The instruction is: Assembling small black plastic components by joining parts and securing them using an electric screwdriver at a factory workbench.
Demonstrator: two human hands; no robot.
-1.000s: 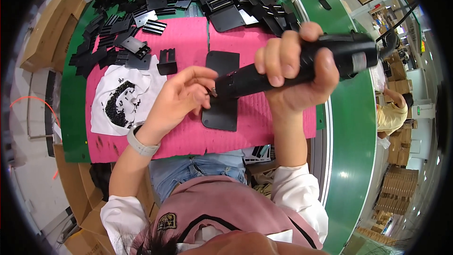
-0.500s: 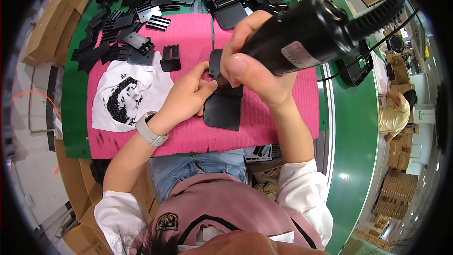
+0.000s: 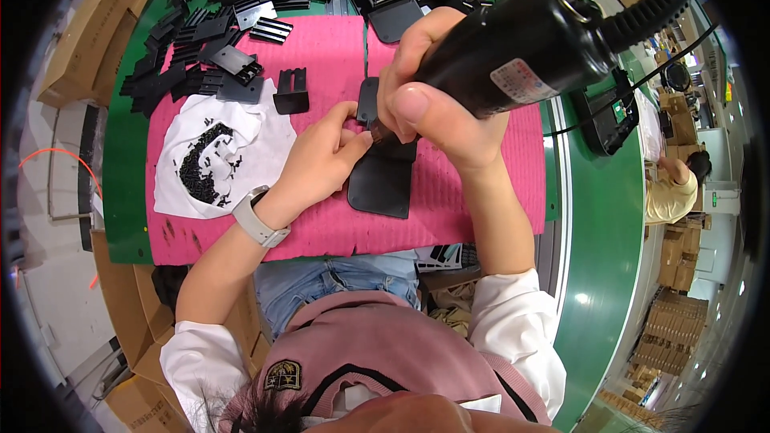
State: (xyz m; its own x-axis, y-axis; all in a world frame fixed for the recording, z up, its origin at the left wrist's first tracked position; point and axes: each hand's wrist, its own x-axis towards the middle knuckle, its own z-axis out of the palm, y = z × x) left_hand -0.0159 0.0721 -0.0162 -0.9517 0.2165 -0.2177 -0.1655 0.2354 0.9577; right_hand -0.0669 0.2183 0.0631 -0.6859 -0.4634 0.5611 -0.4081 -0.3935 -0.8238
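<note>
The electric screwdriver (image 3: 513, 52) is standing steeper than before, the right hand (image 3: 449, 120) wrapping it over the black plate (image 3: 381, 184) on pink sheeting (image 3: 313, 40); the left hand's (image 3: 321, 156) pinch is unclear. Apparent screw-driving is needing steady pressure.

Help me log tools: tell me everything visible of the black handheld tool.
The black handheld tool has a smooth, glossy cylindrical body, seemingly plastic, with a pale label and a ribbed black cable sleeve at its raised end. It slants down leftward over the black plate, in the right hand's grip; its tip is hidden.
</note>
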